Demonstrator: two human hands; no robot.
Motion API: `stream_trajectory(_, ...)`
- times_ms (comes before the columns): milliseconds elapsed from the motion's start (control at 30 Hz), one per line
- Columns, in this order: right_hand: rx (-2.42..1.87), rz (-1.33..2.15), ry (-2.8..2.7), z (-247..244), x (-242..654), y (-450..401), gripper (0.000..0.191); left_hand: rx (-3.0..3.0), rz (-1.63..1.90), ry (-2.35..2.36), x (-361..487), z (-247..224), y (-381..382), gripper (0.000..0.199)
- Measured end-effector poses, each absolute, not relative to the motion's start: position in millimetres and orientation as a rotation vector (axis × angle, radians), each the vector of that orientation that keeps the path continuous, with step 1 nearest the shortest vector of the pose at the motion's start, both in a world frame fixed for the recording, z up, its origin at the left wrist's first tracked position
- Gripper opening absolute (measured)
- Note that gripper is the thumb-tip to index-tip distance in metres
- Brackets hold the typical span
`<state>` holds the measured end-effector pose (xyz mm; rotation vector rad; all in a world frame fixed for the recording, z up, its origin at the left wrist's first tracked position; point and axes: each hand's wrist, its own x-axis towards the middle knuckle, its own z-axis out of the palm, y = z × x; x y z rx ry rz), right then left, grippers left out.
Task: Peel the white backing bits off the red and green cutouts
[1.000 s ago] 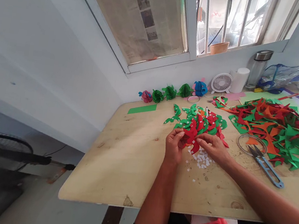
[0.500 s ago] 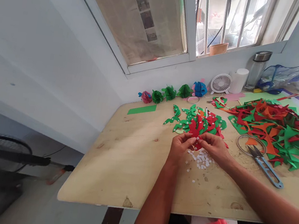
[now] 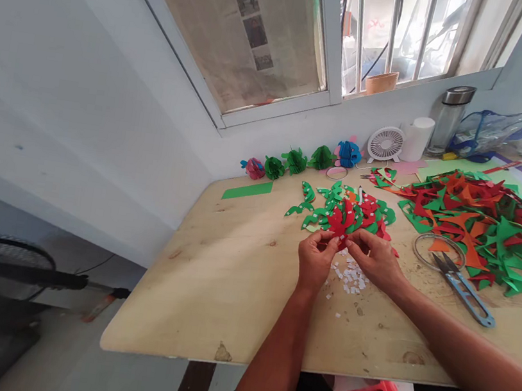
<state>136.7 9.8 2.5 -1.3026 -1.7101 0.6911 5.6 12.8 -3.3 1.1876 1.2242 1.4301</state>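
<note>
My left hand (image 3: pixel 317 255) pinches the left edge of a red paper cutout (image 3: pixel 341 220) above the wooden table (image 3: pixel 210 279). My right hand (image 3: pixel 373 256) is closed at the cutout's right edge, thumb and fingertips together; what lies between them is too small to make out. Small white squares (image 3: pixel 351 277) lie scattered just below the hands. Behind the cutout, green and red cutouts (image 3: pixel 312 196) dotted with white squares are bunched together.
Blue-handled snips (image 3: pixel 470 299) and a clear tape ring (image 3: pixel 421 250) lie right of my right hand, beside heaped paper scraps (image 3: pixel 471 218). Along the wall stand folded paper figures (image 3: pixel 295 161), a small fan (image 3: pixel 385 144), a white cylinder (image 3: pixel 417 140) and a glass bottle (image 3: pixel 448 125).
The red cutout has shifted slightly left and up. My fingertips have moved a little apart, and more of the scattered white squares shows between my hands.
</note>
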Motion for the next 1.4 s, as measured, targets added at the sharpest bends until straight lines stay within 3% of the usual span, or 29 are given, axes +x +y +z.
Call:
stream_trajectory(1100, -1.321, 0.801, -1.731, -4.9, 141.0, 14.6, 0.024, 1.118, 1.262, 1.077, 2.1, -0.2, 15.8, 0.014)
stream_trajectory(1400, -1.311, 0.852, -1.702, -8.1, 141.4, 15.9, 0.017, 1.112, 1.26, 1.083, 2.0, 0.0, 16.5, 0.014)
